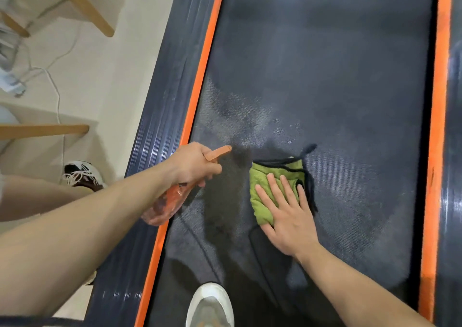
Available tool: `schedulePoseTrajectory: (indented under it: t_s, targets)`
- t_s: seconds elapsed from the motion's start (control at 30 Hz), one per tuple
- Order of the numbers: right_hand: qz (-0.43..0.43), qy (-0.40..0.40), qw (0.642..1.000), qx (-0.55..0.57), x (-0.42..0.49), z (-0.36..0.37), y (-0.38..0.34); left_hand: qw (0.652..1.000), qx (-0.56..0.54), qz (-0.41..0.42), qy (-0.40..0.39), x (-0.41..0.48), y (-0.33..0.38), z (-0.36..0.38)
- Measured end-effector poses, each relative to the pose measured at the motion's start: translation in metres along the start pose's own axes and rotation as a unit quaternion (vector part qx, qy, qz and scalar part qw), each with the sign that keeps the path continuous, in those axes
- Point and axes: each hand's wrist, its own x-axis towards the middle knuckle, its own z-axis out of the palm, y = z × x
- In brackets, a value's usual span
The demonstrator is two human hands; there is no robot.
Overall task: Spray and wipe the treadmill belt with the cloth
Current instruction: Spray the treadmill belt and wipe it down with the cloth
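The dark treadmill belt runs up the frame between two orange side strips. Fine wet droplets speckle it ahead of my hands. My left hand grips an orange spray bottle over the belt's left edge, its nozzle pointing up-right over the wet patch. A green cloth with black trim lies folded on the belt. My right hand lies flat on the cloth's near right part, fingers spread, palm pressing it down.
My white shoe stands on the belt near the bottom edge. A dark shoe with white laces sits on the pale floor at the left. Wooden chair legs and a white cable lie further left.
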Motion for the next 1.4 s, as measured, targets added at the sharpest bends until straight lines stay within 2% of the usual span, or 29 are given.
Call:
schedulePoseTrajectory:
  t_s: [0.07, 0.2, 0.3, 0.5, 0.57, 0.67, 0.73, 0.8, 0.83, 0.97, 1.03, 1.1, 1.2, 1.27, 1.33, 1.4]
  targets:
    - [0.020, 0.006, 1.000, -0.002, 0.025, -0.004, 0.003, 0.999, -0.028, 0.005, 0.021, 0.000, -0.003, -0.003]
    - [0.076, 0.018, 0.997, -0.006, 0.064, -0.014, 0.005, 0.999, -0.017, 0.008, 0.031, -0.002, -0.002, -0.003]
    - [0.108, 0.009, 0.994, -0.006, 0.090, -0.023, 0.012, 0.995, -0.095, 0.015, 0.031, -0.002, -0.003, -0.007]
    - [0.170, -0.008, 0.985, 0.022, 0.220, -0.060, 0.049, 0.965, -0.234, 0.056, 0.100, 0.008, -0.003, -0.015]
    - [0.130, 0.009, 0.991, -0.004, 0.204, -0.050, 0.021, 0.965, -0.234, 0.048, 0.105, 0.010, 0.003, -0.018]
    - [-0.058, -0.025, 0.997, -0.033, 0.112, -0.025, -0.020, 0.960, -0.251, 0.029, 0.118, 0.014, 0.014, -0.023]
    - [-0.161, -0.056, 0.985, -0.034, 0.073, -0.018, -0.016, 0.960, -0.251, 0.031, 0.120, 0.016, 0.020, -0.024]
    - [-0.188, -0.075, 0.978, -0.054, 0.096, -0.024, 0.009, 0.962, -0.241, 0.045, 0.118, 0.018, 0.024, -0.023]
    - [-0.165, -0.064, 0.982, -0.072, 0.120, -0.029, 0.021, 0.962, -0.242, 0.046, 0.118, 0.020, 0.026, -0.023]
    - [0.043, -0.028, 0.998, -0.044, 0.230, -0.063, 0.068, 0.964, -0.235, 0.026, 0.121, 0.027, 0.023, -0.020]
    - [0.089, -0.007, 0.996, -0.024, 0.230, -0.062, 0.061, 0.966, -0.225, 0.024, 0.124, 0.026, 0.020, -0.022]
    - [0.069, 0.012, 0.997, -0.035, 0.181, -0.048, 0.033, 0.969, -0.216, 0.019, 0.116, 0.025, 0.016, -0.025]
    - [-0.067, -0.039, 0.996, -0.039, 0.064, -0.022, 0.001, 0.972, -0.216, 0.035, 0.084, 0.022, 0.021, -0.026]
    - [-0.139, -0.070, 0.987, -0.043, 0.044, -0.023, 0.019, 0.976, -0.201, 0.050, 0.061, 0.020, 0.027, -0.022]
    - [-0.119, -0.069, 0.988, -0.067, 0.077, -0.031, 0.050, 0.980, -0.184, 0.058, 0.056, 0.022, 0.031, -0.016]
    - [0.003, -0.041, 0.997, -0.071, 0.123, -0.044, 0.083, 0.983, -0.167, 0.050, 0.062, 0.025, 0.028, -0.011]
